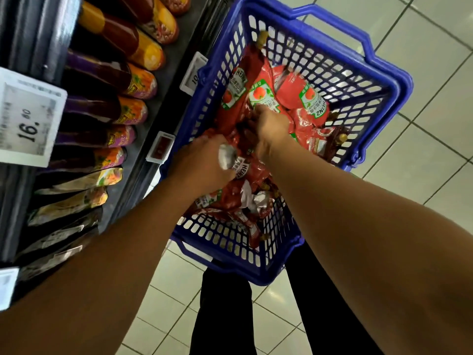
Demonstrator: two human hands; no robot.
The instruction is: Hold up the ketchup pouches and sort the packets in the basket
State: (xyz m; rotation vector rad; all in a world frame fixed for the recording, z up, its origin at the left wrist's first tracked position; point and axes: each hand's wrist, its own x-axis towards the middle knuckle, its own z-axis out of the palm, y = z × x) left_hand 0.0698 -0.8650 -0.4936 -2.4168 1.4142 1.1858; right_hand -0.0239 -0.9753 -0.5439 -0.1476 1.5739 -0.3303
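Shop aisle: both hands grip ketchup pouches [258,139] (in basket [358,44]).

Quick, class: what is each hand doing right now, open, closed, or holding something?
Left hand: grips a ketchup pouch in the blue basket.
Right hand: fingers curled into the pouches; the exact hold is hidden.

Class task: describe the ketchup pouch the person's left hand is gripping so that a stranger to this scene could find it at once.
Start at the blue plastic basket on the tiled floor beside the shelf. Among its red Heinz pouches, find the one at the shelf-side edge, under the left hand. That ketchup pouch alone shows a crumpled silver end beside its Heinz label.
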